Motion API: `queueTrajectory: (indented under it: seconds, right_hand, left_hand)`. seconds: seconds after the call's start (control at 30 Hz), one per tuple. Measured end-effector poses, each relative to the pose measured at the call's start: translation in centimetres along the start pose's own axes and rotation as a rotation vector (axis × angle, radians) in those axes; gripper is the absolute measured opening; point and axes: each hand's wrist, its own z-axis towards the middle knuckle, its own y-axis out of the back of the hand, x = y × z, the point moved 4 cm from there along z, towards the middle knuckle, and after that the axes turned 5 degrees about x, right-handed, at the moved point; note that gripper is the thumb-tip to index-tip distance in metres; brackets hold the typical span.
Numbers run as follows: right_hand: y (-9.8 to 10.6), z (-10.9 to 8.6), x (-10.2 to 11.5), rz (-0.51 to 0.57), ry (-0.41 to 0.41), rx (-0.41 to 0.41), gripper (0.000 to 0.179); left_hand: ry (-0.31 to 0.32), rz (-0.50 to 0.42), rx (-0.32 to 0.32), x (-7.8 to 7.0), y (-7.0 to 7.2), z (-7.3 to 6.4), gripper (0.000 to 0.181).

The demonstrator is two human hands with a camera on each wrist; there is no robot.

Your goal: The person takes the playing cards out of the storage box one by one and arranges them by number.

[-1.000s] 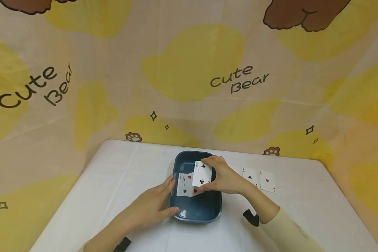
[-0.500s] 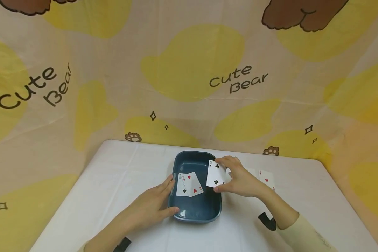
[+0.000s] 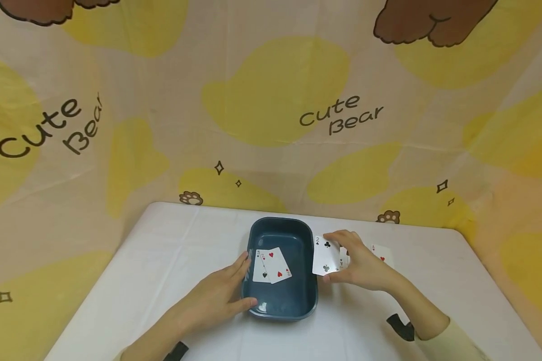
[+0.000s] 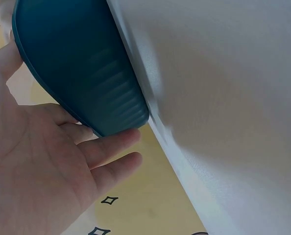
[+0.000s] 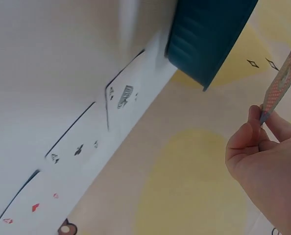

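Note:
My right hand (image 3: 363,263) pinches a two of clubs (image 3: 322,258) by its top and bottom edges, just off the right rim of a dark blue tray (image 3: 284,301). In the right wrist view the held card appears edge-on, showing a patterned red back. Inside the tray lie a spade card (image 3: 259,277) and a two of hearts (image 3: 276,264), face up and overlapping. My left hand (image 3: 212,296) rests against the tray's left side, thumb near the front. From the left wrist view, its extended fingers (image 4: 111,147) touch the ridged outer wall.
Right of the tray, a row of face-up cards lies on the white table: an ace with an ornate spade (image 5: 125,97), an ace of clubs (image 5: 79,149) and a red ace (image 5: 35,207). A patterned cloth (image 3: 271,100) hangs behind the table.
My right hand has carried the two of clubs rightward, from above the tray's cards to just outside its right rim. The left hand and the tray stay in place.

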Motion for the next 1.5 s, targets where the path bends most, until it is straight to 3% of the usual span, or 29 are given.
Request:
queueTrajectory:
  seconds: [0.27, 0.57, 1.2, 1.5]
  right_hand:
    - [0.1, -0.7, -0.8, 0.019, 0.045, -0.043, 0.087]
    - [-0.1, -1.8, -1.7, 0.001, 0.031, -0.05, 0.086]
    - [-1.8, -3.2, -5.0, -0.004, -0.051, 0.043, 0.089]
    - [-3.0, -2.9, -5.3, -0.021, 0.007, 0.06, 0.089]
  left_hand:
    - [0.011, -0.006, 0.005, -0.1, 0.1, -0.1, 0.096]
    - [0.008, -0.005, 0.006, -0.1, 0.1, -0.1, 0.096]
    - [0.006, -0.001, 0.014, 0.0, -0.1, 0.1, 0.096]
    - [0.028, 0.016, 0.024, 0.1, -0.2, 0.1, 0.096]
